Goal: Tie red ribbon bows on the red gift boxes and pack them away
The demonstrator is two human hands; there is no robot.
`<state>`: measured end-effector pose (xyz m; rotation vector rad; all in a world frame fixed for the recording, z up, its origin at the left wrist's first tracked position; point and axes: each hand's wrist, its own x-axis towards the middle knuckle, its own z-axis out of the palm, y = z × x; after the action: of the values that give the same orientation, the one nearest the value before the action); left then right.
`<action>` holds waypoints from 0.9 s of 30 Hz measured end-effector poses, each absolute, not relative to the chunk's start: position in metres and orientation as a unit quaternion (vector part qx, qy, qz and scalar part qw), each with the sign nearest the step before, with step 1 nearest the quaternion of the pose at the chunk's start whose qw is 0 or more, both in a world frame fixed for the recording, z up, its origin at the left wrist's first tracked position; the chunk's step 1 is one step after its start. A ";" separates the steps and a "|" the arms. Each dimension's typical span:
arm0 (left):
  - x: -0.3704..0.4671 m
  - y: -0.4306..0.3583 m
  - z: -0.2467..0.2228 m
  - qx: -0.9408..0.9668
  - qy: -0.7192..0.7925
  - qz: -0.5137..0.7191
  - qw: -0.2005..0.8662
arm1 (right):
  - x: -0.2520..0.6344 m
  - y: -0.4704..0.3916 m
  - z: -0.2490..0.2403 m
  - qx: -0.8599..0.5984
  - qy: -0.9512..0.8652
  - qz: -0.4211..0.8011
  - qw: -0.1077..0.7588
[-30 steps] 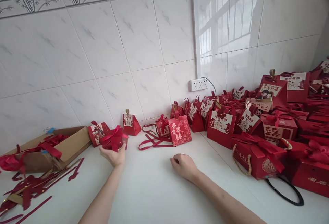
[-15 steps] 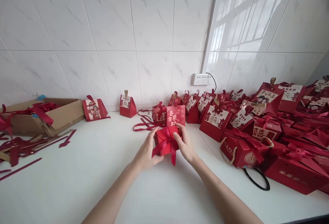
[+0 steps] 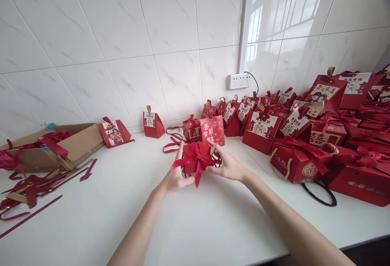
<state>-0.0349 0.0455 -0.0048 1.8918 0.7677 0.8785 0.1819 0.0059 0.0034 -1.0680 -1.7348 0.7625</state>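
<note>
A small red gift box (image 3: 190, 150) with a ribbon bow (image 3: 199, 158) on its top is held between my two hands over the white table. My left hand (image 3: 176, 177) grips the box's left side, thumb low at the front and fingers behind. On the other side, my right hand (image 3: 224, 163) is closed on the box's right end, where a dark red cord or handle loop shows by the fingers. Ribbon tails hang from the bow to the left and down the front. Just behind stands a red box with pale lettering (image 3: 212, 131). The box's underside is hidden.
Many red gift boxes crowd the right side, including one with rope handles (image 3: 300, 163). A black ring (image 3: 319, 195) lies before them. At left are an open cardboard box (image 3: 83, 146) of ribbons and loose strips (image 3: 33, 184). A power strip (image 3: 240, 81) is on the wall.
My right hand has shifted from the top of the bow to the box's right end, thumb now lower. The bow's tails hang differently. The camera view has tilted slightly.
</note>
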 end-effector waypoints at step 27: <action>-0.015 0.036 0.005 0.705 0.450 0.524 0.163 | 0.185 0.011 0.013 -0.522 -0.625 0.383 0.436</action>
<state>-0.0147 0.0362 0.0055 2.0099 1.2834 1.4949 0.1849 0.0114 0.0126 -1.2982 -1.5562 0.9527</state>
